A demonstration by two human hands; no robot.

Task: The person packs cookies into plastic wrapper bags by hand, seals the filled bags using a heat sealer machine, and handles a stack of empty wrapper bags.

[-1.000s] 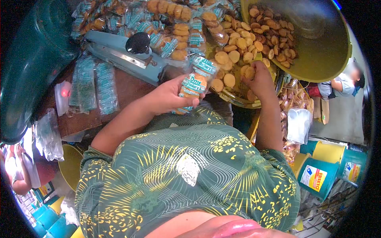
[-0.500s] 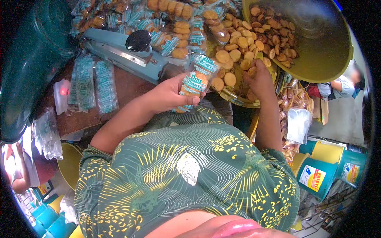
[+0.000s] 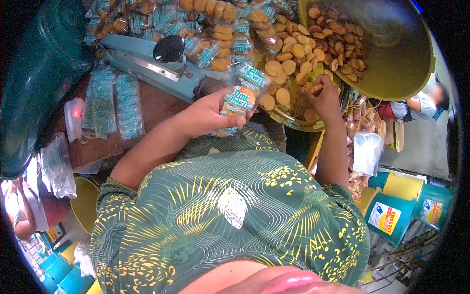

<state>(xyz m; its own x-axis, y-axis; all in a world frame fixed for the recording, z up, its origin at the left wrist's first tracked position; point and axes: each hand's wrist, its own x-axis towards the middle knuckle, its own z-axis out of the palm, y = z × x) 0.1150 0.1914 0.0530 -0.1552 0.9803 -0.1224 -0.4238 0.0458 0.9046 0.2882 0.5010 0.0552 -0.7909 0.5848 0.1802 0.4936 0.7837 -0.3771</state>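
Note:
Wrapped round a clear printed bag (image 3: pixel 241 99) with several round cookies inside, my left hand (image 3: pixel 210 115) is closed in front of my chest. My right hand (image 3: pixel 325 98) pinches cookies (image 3: pixel 314 88) between thumb and fingers, just above the near rim of the yellow tub (image 3: pixel 298 123). Loose pale round cookies (image 3: pixel 289 66) lie beyond and beside that hand. Left of the bag, a blue sealer (image 3: pixel 152 66) with a black knob rests on the brown table (image 3: pixel 93 147). Filled cookie bags (image 3: pixel 223 41) are piled behind it.
A tilted yellow tub (image 3: pixel 401 63) holds browner cookies. Flat printed bags (image 3: pixel 129 105) lie at the left, beside a large dark green container (image 3: pixel 44 73). Teal and yellow buckets (image 3: pixel 387 215) stand at the right. One person (image 3: pixel 423 104) is at the far right, another (image 3: pixel 24 208) at the far left.
My right hand has lifted slightly from among the cookies and shifted a little right, with cookies now visible in its fingertips. The left hand keeps its hold on the bag.

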